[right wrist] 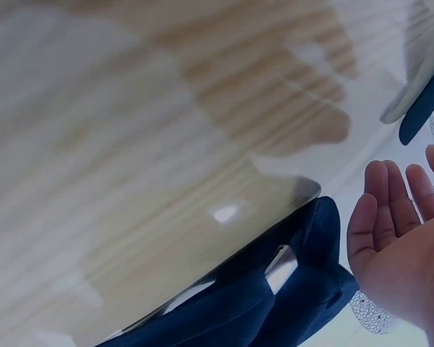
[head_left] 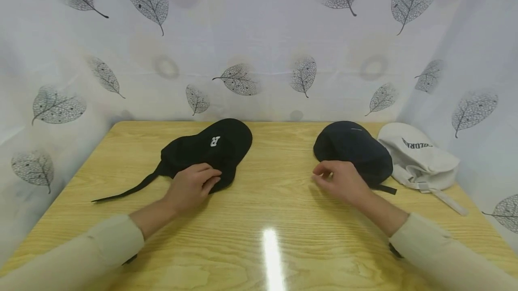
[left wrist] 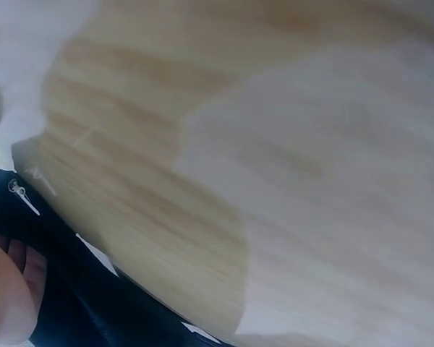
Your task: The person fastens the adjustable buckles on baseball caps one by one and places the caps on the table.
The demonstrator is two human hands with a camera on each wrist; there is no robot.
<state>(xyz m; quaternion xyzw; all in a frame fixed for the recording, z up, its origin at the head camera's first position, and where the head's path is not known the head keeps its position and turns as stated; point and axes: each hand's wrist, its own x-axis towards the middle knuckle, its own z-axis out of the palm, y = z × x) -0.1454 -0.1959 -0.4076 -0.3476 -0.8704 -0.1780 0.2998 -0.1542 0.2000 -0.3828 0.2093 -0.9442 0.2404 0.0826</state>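
Left hand at the near edge of a black baseball cap, left half of the table. Fingers bent, thumb close to the index finger, right at the fabric; pinching or merely touching, cannot tell. In the left wrist view, fingers against dark cloth, partly cut off by the picture's edge. On the cap, a white letter "R"; brim toward the right, long dark strap trailing out to the left over the wood-grain table.

Right hand just in front of a navy cap, right half of the table, overlapping its near edge in the head view; contact, cannot tell. Fingers loosely curved, gap between thumb and fingertips, nothing held. On the navy cap, a small pale line; short dark strap end out at the near right.

Right beside the navy cap, partly behind it: a white cap with dark lettering, only partly legible, and a pale strap toward the near right.

On both arms, light-coloured sleeves. Bright reflection on the near tabletop. Behind, white curtain with grey skeleton-leaf prints.
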